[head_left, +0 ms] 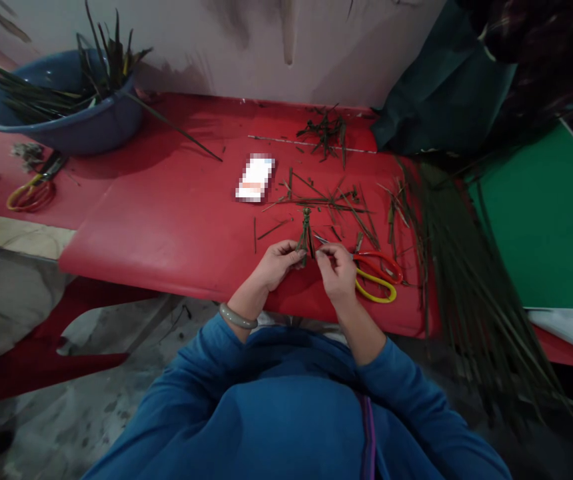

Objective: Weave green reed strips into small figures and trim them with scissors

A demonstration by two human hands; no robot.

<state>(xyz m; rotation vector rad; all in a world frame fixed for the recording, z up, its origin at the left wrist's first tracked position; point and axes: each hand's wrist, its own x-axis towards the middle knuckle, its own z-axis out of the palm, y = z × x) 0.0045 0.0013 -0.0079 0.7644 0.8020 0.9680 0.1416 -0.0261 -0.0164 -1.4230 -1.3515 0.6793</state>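
Both hands, left hand (277, 261) and right hand (336, 267), are pinching a woven leaf piece (306, 233), fingers closed on it, over the red table (166, 213) littered with leaf strips (326, 200); scissors (379, 275) lying beside.

A blue basin (91, 127) holds leaves (66, 90) far left.

- Both arms in blue sleeves reach forward, elbows wide, forearms converging.
- Left hand (277, 261), a pale bangle on its wrist, sits palm inward with fingers (290, 251) curled and pinched shut.
- Right hand (337, 269) faces it, nearly touching, knuckles up, its fingers (322, 253) seemingly closed in a pinch too, though dim light blurs them.
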